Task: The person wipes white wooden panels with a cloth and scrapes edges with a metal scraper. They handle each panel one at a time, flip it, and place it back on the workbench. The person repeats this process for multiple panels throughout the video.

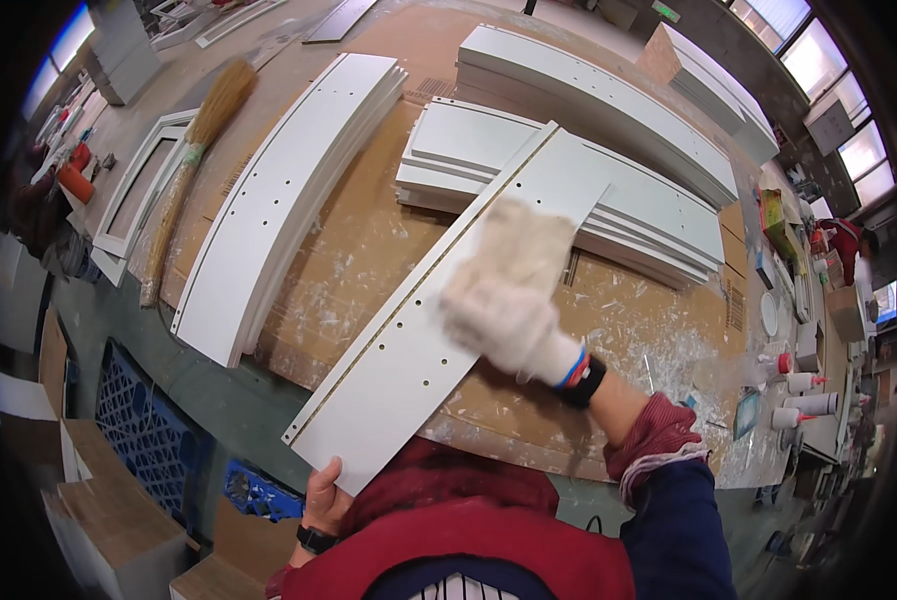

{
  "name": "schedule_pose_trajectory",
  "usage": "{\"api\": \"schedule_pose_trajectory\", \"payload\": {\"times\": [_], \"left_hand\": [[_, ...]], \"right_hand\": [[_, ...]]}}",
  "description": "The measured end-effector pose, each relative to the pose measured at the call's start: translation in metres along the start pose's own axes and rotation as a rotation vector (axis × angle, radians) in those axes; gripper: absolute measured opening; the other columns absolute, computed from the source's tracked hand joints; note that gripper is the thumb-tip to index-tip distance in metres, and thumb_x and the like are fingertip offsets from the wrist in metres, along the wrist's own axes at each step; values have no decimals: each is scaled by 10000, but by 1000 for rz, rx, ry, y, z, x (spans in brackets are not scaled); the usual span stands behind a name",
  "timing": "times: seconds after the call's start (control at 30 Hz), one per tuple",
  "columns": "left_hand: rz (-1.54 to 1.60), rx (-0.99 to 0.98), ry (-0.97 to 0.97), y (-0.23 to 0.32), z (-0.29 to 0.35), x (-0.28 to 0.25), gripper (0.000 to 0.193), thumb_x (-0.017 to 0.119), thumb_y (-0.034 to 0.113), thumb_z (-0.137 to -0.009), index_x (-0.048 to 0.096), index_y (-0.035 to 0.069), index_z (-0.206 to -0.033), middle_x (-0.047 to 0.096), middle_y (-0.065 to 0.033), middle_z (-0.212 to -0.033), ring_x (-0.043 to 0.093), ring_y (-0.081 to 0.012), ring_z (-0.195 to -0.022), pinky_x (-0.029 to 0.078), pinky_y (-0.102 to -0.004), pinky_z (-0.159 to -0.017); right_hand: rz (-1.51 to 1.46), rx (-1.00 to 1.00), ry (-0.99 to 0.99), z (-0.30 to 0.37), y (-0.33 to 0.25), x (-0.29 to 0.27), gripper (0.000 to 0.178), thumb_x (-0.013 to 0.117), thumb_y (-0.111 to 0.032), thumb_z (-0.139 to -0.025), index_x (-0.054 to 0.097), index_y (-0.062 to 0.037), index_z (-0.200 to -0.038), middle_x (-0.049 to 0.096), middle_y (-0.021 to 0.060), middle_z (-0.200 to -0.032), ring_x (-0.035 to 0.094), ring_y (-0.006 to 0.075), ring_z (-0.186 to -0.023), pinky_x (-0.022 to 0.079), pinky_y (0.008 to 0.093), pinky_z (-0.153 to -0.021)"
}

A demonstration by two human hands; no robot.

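Observation:
A long white panel with a groove along its left edge and several drilled holes lies slanted, its near end over the table's front edge. At that end my bare left hand is closed on the lower edge, the thumb upright and the other fingers mostly hidden. My right hand, in a white glove, presses a beige cloth against the panel's middle; both are somewhat blurred. The panel's far end rests over a stack of white boards.
Further stacks of white boards stand left and far right on the cardboard-covered table. A straw broom lies at the left beside a white frame. Glue bottles sit at the right; a blue crate stands below left.

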State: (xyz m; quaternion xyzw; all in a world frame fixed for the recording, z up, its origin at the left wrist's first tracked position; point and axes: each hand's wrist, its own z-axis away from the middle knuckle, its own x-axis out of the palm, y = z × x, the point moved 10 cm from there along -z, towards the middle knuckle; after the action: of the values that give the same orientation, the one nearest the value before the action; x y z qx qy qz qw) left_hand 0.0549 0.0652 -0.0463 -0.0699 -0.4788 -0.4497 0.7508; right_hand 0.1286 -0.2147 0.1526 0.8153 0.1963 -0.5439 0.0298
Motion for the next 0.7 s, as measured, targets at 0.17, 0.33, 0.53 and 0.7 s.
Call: {"api": "schedule_pose_trajectory", "payload": {"times": [0.17, 0.33, 0.53, 0.7], "left_hand": [[-19, 2, -68, 2, 0, 26, 541, 602, 112, -846, 369, 18, -1325, 499, -138, -1273, 494, -291, -1177, 373, -447, -1022], [-54, -26, -94, -1, -3, 52, 498, 542, 82, -886, 351, 11, -1340, 478, -146, -1300, 484, -295, -1186, 363, -433, -1032], [-1, 3, -240, -12, -24, 100, 524, 539, 94, -897, 305, -9, -1353, 429, -156, -1334, 437, -287, -1231, 340, -441, -1056], [188, -198, -267, -39, -28, 83, 552, 544, 210, -912, 298, 9, -1364, 403, -152, -1360, 400, -284, -1260, 297, -453, -1076]], "right_hand": [[503, 320, 201, 17, 209, -62, 252, 580, -230, -853, 568, -113, -1077, 577, 83, -874, 561, 247, -796, 470, 370, -714], [277, 561, 115, -4, 228, -59, 292, 532, -292, -893, 531, -95, -1109, 579, 130, -827, 564, 298, -703, 471, 407, -644], [244, 82, 120, -2, 4, 4, 300, 589, -283, -846, 546, -161, -1116, 566, 101, -801, 560, 222, -578, 470, 367, -485], [-149, -71, -469, 26, -155, 45, 377, 616, -278, -811, 533, -147, -1155, 576, 91, -793, 598, 240, -634, 472, 370, -521]]}}
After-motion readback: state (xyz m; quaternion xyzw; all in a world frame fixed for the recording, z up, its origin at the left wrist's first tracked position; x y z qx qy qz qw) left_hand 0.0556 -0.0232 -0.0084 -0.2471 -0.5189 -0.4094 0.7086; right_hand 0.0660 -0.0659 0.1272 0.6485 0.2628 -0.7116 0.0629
